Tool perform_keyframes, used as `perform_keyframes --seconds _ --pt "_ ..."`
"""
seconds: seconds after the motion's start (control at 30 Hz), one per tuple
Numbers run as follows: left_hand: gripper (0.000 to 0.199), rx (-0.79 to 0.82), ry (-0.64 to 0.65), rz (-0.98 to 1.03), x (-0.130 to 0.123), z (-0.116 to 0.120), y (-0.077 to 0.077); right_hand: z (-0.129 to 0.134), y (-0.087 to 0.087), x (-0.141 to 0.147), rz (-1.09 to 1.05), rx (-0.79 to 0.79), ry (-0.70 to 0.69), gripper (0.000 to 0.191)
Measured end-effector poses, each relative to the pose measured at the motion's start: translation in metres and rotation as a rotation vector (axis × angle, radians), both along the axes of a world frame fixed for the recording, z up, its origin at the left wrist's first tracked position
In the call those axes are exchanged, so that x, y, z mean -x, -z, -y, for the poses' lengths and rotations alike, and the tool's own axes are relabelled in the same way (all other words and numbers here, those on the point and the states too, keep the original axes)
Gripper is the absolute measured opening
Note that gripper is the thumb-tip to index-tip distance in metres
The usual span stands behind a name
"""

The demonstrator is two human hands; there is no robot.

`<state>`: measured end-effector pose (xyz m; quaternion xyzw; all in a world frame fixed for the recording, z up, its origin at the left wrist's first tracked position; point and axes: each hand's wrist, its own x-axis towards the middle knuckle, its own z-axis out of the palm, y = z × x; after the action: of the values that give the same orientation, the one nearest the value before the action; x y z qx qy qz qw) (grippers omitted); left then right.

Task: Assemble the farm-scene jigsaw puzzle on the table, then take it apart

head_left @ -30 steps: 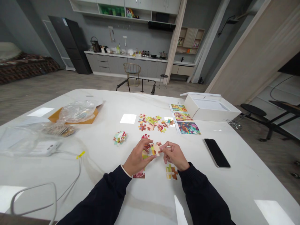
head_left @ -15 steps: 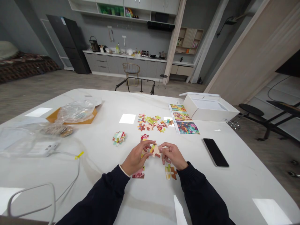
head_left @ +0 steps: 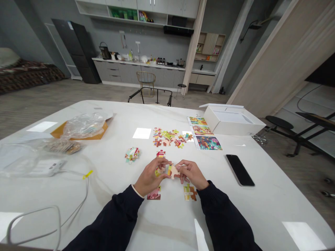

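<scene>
Both hands meet at a cream, yellow and brown puzzle piece [head_left: 173, 171] above the white table. My left hand [head_left: 152, 174] has its thumb and fingers at the piece's left edge. My right hand [head_left: 192, 173] pinches its right side. Below the left hand lies a pink puzzle part [head_left: 154, 194], partly covered; below the right hand is a green and brown part [head_left: 190, 192]. A red piece [head_left: 161, 153] sits just beyond the left fingers. Farther off are a loose spread of pieces [head_left: 170, 137] and a small pile [head_left: 132, 154].
Picture sheets [head_left: 208, 143] lie beside a white box [head_left: 232, 120] at the back right. A black phone [head_left: 239, 170] is at the right. On the left are plastic bags [head_left: 85, 124], an orange tray [head_left: 101, 134], a white device [head_left: 49, 167] and a cable [head_left: 78, 208].
My right fingers have closed in on the held piece, which has turned slightly. My left fingers have shifted a little around its left edge.
</scene>
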<state>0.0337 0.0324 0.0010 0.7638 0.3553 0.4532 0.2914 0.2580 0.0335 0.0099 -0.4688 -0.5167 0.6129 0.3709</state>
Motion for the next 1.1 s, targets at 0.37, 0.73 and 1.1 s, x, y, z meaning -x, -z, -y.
perform_keyframes --seconds 0.37,0.73,1.1 --pt "0.04 -0.03 -0.033 -0.03 -0.001 0.002 -0.007 -0.001 -0.005 0.001 -0.019 -0.016 0.031 0.046" --pt "0.043 -0.074 -0.063 -0.033 0.0 -0.001 -0.004 0.0 -0.009 0.002 -0.032 0.004 0.037 0.048" --pt "0.038 -0.1 0.037 -0.101 0.001 0.001 -0.008 -0.003 0.002 -0.002 0.009 -0.117 0.183 0.04"
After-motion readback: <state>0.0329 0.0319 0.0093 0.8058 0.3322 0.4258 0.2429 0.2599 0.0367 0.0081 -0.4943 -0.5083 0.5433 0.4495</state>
